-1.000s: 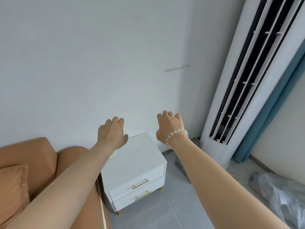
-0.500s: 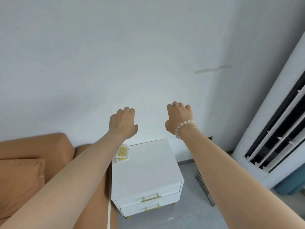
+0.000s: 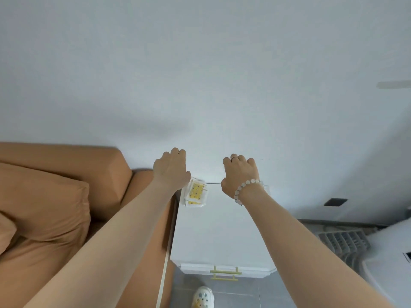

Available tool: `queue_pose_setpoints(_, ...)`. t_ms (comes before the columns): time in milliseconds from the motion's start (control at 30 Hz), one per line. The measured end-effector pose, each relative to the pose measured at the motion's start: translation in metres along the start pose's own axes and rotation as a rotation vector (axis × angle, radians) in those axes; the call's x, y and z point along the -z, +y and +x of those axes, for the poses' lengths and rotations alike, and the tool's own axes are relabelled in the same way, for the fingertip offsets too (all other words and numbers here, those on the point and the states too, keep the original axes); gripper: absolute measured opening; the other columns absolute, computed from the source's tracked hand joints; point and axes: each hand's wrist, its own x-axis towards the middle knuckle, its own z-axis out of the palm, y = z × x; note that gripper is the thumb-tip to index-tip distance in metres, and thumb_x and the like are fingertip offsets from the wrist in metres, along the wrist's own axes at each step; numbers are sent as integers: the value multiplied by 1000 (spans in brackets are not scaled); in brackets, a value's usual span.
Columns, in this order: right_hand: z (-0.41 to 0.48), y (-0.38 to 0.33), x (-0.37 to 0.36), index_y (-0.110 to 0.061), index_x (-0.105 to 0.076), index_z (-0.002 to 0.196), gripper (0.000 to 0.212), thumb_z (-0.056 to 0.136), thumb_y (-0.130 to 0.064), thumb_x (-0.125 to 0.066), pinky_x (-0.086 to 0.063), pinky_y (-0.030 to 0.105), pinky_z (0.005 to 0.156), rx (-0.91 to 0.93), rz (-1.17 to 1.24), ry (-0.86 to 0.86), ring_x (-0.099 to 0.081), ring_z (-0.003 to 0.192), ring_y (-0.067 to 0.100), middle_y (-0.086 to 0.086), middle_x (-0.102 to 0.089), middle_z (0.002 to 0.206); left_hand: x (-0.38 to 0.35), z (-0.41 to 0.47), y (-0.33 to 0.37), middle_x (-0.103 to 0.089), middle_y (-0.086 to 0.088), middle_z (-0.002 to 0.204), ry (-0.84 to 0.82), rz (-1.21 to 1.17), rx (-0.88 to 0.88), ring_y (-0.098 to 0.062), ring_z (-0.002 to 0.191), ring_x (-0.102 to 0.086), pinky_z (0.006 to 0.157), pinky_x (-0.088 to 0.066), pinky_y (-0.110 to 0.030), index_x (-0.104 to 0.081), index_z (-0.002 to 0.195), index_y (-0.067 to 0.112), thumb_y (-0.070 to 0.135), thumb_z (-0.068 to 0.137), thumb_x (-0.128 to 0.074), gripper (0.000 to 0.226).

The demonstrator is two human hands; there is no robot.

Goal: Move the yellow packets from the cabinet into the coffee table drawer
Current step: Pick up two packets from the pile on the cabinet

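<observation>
A small stack of yellow packets [image 3: 195, 194] in clear wrapping lies on the back left corner of a white cabinet [image 3: 222, 236]. My left hand [image 3: 171, 170] hovers just above and left of the packets, fingers loosely curled downward, holding nothing. My right hand [image 3: 240, 174], with a ring and a bead bracelet, hangs over the cabinet's back edge to the right of the packets, fingers also loosely curled and empty. The coffee table is out of view.
An orange sofa [image 3: 55, 207] with a cushion stands close against the cabinet's left side. The cabinet has drawers with gold handles [image 3: 224, 272] at the front. A white wall rises behind. A grey plastic crate [image 3: 343, 241] sits on the floor at right, a shoe [image 3: 202, 296] below.
I have stepped closer and my view has swung left and down. Both hands have dropped toward the cabinet top, and the left hand now hangs right beside the packets.
</observation>
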Motion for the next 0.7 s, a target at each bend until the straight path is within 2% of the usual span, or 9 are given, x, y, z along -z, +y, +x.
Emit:
queue_pose_setpoints(100,33,-5,-27,-11,-45,117,30,89,-20,-43,-32,31,87,1,4,-88,-46,107,21,4,-48,118,-28,33,-15,-48,0,116,-20,-8,5,-20,100,-51,68,-35,-27,-45,121,13,29,90,-52,36)
queue_pose_setpoints(233,76,-7,-60,-11,-45,116,29,90,-22,-42,-32,32,88,12,20,-150,-45,107,22,4,-48,117,-62,82,-27,-51,-2,116,-16,-209,92,-22,100,-53,68,-37,-27,-48,121,12,27,90,-52,34)
queue_pose_setpoints(300,87,-6,-78,-12,-44,117,29,90,-22,-42,-32,32,88,6,9,-218,-45,108,22,4,-47,117,-84,100,-29,-51,-2,117,-63,-280,131,-22,102,-53,71,-39,-28,-48,121,13,27,91,-51,33)
queue_pose_setpoints(400,96,5,-108,-13,-44,119,31,90,-23,-41,-32,31,91,-65,15,-301,-45,111,21,3,-47,120,-118,115,-32,-52,-2,116,-138,-262,105,-21,103,-54,75,-43,-29,-49,119,13,28,93,-48,30)
queue_pose_setpoints(567,93,19,-158,-15,-42,126,36,92,-27,-40,-33,31,93,-146,30,-430,-44,115,19,1,-46,125,-175,129,-37,-55,-2,108,-268,-294,181,-21,95,-56,71,-42,-30,-53,108,13,27,89,-49,24)
queue_pose_setpoints(700,83,25,-197,-16,-42,125,35,92,-26,-39,-33,30,91,-194,59,-523,-45,113,18,0,-46,123,-211,127,-24,-53,0,114,-349,-320,193,-20,102,-55,77,-45,-30,-50,116,15,30,91,-51,29)
